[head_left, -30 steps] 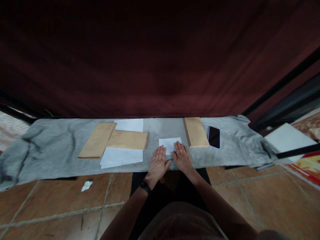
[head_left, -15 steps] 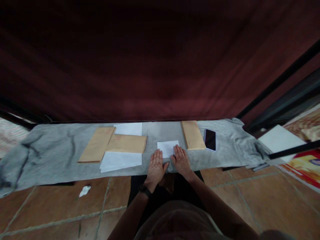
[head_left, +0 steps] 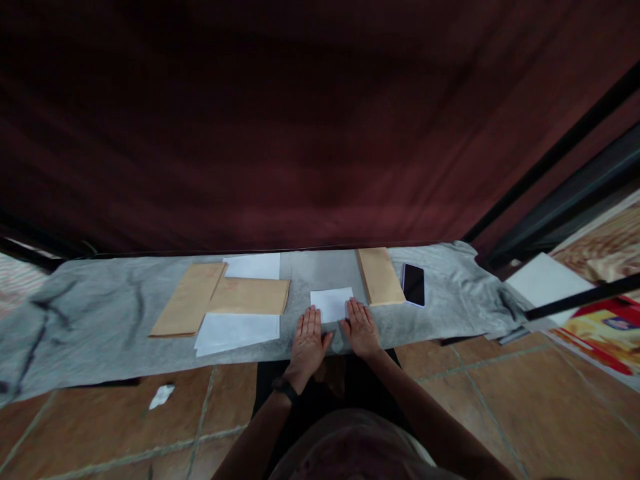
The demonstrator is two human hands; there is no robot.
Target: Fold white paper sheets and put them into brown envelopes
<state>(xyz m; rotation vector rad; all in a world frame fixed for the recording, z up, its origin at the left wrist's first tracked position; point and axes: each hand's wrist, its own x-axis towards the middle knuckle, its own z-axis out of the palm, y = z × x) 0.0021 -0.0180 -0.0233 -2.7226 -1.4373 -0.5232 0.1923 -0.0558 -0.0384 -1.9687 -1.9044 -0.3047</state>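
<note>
Little has shifted in the last second. Our left hand (head_left: 307, 337) and right hand (head_left: 361, 328) stay flat and open, palms down, grasping nothing, with fingertips at the near corners of the small white sheet (head_left: 331, 303). It lies mid-frame on the grey-draped table (head_left: 100, 320), left of a brown envelope (head_left: 380, 275) and a phone (head_left: 413, 284) — so the pressing flat, we judge, is still going on.

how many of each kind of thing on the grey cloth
brown envelopes: 3
white paper pieces: 3 (two may be one, part hidden)
phone: 1
total: 7
</note>
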